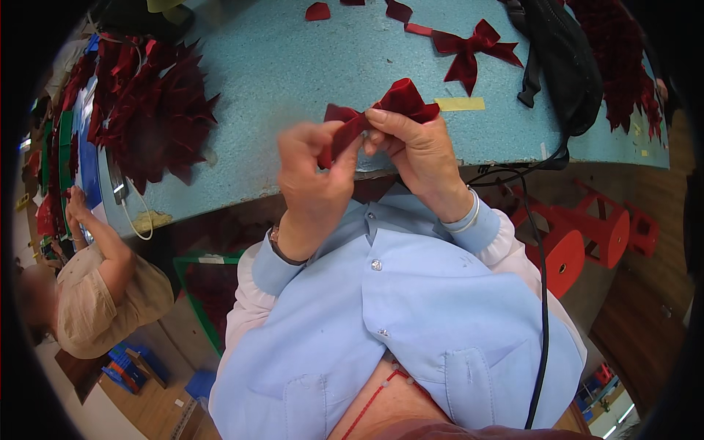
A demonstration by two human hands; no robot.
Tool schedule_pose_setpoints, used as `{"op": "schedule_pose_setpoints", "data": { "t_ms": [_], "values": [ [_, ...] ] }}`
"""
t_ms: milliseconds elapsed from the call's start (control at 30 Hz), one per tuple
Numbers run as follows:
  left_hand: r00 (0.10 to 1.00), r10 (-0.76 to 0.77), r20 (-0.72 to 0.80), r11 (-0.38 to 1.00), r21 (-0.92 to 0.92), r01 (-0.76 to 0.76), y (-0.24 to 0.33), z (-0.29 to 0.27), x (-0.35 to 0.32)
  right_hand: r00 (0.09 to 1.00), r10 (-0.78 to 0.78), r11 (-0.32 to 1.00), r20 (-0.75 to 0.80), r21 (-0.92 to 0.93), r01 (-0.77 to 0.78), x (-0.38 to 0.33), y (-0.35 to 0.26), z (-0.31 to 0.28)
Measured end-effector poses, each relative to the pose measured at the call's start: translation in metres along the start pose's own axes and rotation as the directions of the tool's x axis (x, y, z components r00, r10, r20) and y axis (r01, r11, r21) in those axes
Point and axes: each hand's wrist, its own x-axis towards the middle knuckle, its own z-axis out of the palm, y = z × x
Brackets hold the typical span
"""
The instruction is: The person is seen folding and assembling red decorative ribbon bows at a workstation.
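A: Item one, the tabletop (pixel 293 66): pale blue, speckled surface, its curved near edge running just beyond the hands. Why are the hands held off it?

B: Held up over the near edge and close to the chest, it seems, so both sides of the piece can be reached and turned freely.

A: Item two, heap of dark red bows (pixel 150 110), far left of the tabletop, piled near a co-worker's raised hand (pixel 73 205).

B: Placed well apart from the hands, likely a stock pile. A second dark red mass sits at the far right edge, beside a black bag (pixel 561 59).

A: Item three, finished bow (pixel 469 48), lying flat by itself at the top, tails spread. Small red scraps (pixel 317 11) beyond it.

B: Set down clear of the working spot.

A: Item four, left hand (pixel 315 183).

B: Its fingers are closed, pinching one end of the dark red ribbon (pixel 400 99) between thumb and forefinger, apparently to keep the fold from slipping.

A: Item five, right hand (pixel 418 154).

B: Fingers curled tight round the ribbon's gathered middle, just under its puffed loop. The loop stands up above both hands, over the tabletop's edge.

A: Item six, yellowish tape strip (pixel 460 104), flat on the tabletop just right of the loop.
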Motion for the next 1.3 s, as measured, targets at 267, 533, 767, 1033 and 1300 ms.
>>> {"op": "schedule_pose_setpoints", "data": {
  "t_ms": [267, 533, 767, 1033, 1300],
  "values": [
    [0.943, 0.295, 0.155, 0.955, -0.008, -0.297, -0.012, -0.043, -0.030, 0.997, 0.035, 0.963, 0.064, 0.266, -0.051, 0.002, 0.008, 0.011],
    [0.986, -0.139, 0.096, 0.917, -0.364, 0.165, 0.005, -0.086, -0.004, 0.991, 0.069, 0.949, 0.114, 0.299, -0.101, -0.010, 0.026, 0.037],
    [0.967, -0.237, 0.097, 0.867, -0.427, 0.255, 0.007, -0.095, 0.000, 0.989, 0.095, 0.958, 0.110, 0.261, -0.121, -0.019, 0.037, 0.050],
    [0.963, -0.253, 0.095, 0.846, -0.461, 0.268, 0.000, -0.100, -0.001, 0.987, 0.113, 0.965, 0.110, 0.226, -0.136, -0.016, 0.049, 0.055],
    [0.960, -0.235, 0.149, 0.865, -0.419, 0.277, -0.017, -0.084, 0.007, 0.981, 0.102, 0.983, 0.167, 0.133, -0.125, -0.010, 0.045, 0.050]
  ]
}}
